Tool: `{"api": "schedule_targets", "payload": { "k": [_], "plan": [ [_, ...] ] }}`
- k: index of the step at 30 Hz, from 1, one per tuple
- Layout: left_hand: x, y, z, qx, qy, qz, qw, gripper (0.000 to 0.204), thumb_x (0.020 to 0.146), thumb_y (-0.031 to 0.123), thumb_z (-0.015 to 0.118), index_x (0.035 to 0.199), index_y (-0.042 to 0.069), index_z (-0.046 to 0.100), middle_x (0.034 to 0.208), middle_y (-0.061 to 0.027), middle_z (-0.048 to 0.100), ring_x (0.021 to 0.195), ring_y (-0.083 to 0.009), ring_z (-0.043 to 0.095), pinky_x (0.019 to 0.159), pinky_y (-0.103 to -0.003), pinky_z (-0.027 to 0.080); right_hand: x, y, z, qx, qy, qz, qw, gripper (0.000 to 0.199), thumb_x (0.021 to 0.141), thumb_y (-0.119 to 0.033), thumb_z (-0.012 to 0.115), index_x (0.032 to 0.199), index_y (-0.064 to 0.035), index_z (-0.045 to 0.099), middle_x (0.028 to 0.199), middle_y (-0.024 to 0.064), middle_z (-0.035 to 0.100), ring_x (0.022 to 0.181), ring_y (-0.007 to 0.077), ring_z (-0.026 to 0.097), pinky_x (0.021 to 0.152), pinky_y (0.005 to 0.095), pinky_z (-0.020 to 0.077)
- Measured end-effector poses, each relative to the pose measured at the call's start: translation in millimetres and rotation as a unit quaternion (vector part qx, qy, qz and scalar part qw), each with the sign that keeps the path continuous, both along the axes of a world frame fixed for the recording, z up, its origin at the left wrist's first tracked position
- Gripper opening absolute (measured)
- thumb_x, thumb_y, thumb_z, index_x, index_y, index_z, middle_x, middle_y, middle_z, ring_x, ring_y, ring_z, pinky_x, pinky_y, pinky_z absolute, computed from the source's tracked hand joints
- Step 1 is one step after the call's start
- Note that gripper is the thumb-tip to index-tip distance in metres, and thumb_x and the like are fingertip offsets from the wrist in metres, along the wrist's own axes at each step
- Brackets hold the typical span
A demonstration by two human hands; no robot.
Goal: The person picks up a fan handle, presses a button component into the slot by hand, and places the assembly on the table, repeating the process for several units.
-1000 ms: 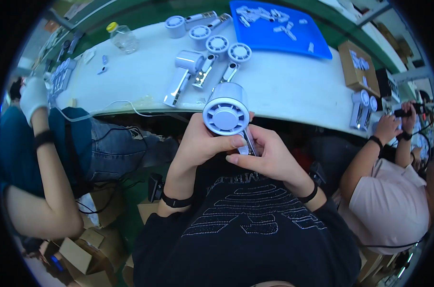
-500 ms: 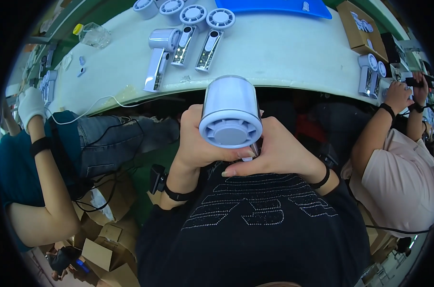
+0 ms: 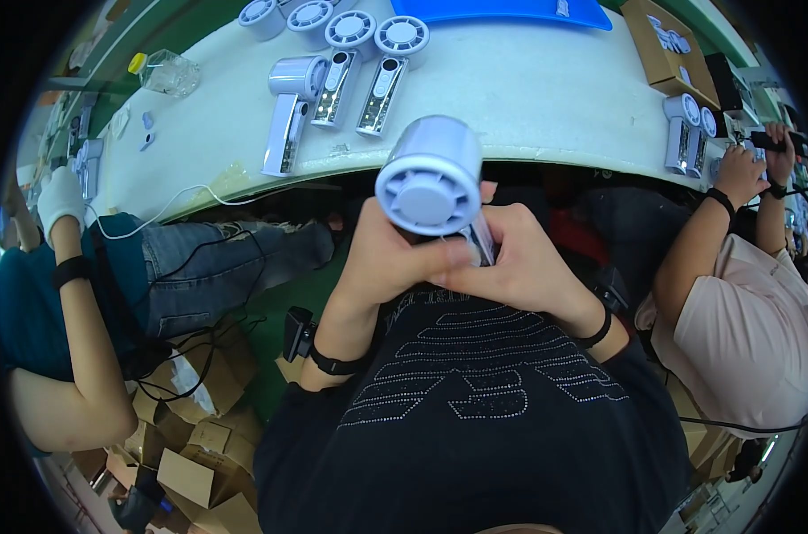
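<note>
Both my hands are closed around a pale lavender handheld fan point(image 3: 428, 191), held just in front of the table edge. Its round head with a slotted grille tilts up toward me. My left hand point(image 3: 381, 258) grips it from the left, its thumb lying over the handle. Wrapped round the handle from the right is my right hand point(image 3: 524, 262); part of the handle shows shiny between the thumbs. On the table beyond, a similar fan point(image 3: 285, 125) lies on its side, beside two more with see-through handles, one of them a fan point(image 3: 384, 93) with its grille up.
A blue tray point(image 3: 502, 11) and a cardboard box of parts point(image 3: 657, 53) stand at the back. A clear bottle point(image 3: 170, 75) and a white cable point(image 3: 154, 214) are at left. Co-workers sit on both sides: a gloved hand point(image 3: 61, 198) left, bare hands point(image 3: 742, 169) right. Cartons point(image 3: 208, 445) lie below left.
The fan in my hands has tipped, so its grille faces up more and its handle shows more. My hands have risen slightly, and my left thumb has moved over the handle.
</note>
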State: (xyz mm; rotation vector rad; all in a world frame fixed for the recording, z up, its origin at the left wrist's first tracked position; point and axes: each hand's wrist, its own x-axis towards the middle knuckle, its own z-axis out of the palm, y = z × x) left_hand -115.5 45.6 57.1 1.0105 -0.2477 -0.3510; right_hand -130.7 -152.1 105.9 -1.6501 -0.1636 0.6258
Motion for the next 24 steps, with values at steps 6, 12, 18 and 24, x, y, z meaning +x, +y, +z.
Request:
{"api": "schedule_targets", "payload": {
  "k": [6,12,18,24],
  "plan": [
    [10.2,9.5,7.8,0.025,0.026,0.024,0.999,0.051,0.085,0.006,0.088,0.131,-0.008,0.072,0.123,-0.0184,0.080,0.109,-0.0233,0.077,0.098,-0.037,0.062,8.7,5.8,9.7,0.025,0.033,0.050,0.998,0.031,0.087,-0.019,0.093,0.105,0.0016,0.077,0.083,0.0031,0.075,0.076,0.0083,0.068,0.068,0.0251,0.0527],
    [60.8,83.9,60.0,0.184,-0.035,0.249,0.950,0.048,0.087,0.008,0.087,0.131,-0.007,0.072,0.112,-0.0134,0.081,0.098,-0.0175,0.074,0.085,-0.030,0.059,82.4,-38.3,18.1,-0.097,-0.189,-0.141,0.967,0.037,0.096,-0.029,0.086,0.114,0.0025,0.079,0.090,0.0065,0.077,0.084,0.0117,0.071,0.076,0.0281,0.0567],
    [116.4,118.2,61.0,0.449,-0.006,0.191,0.873,0.061,0.088,0.008,0.087,0.141,-0.008,0.063,0.102,-0.0096,0.077,0.094,-0.0142,0.070,0.083,-0.027,0.057,254.0,-81.6,-35.5,-0.303,-0.337,-0.312,0.835,0.046,0.096,-0.039,0.083,0.118,0.0002,0.080,0.102,0.0163,0.083,0.093,0.0272,0.079,0.086,0.0368,0.0605],
    [76.2,105.3,64.1,0.360,-0.007,0.288,0.887,0.061,0.092,0.010,0.085,0.143,-0.010,0.057,0.110,-0.0123,0.075,0.097,-0.0143,0.070,0.085,-0.030,0.058,313.4,-77.4,-71.5,-0.506,-0.312,-0.251,0.764,0.035,0.096,-0.027,0.079,0.124,-0.0067,0.080,0.117,0.0192,0.081,0.110,0.0398,0.077,0.097,0.0487,0.0611]
  ]
}}
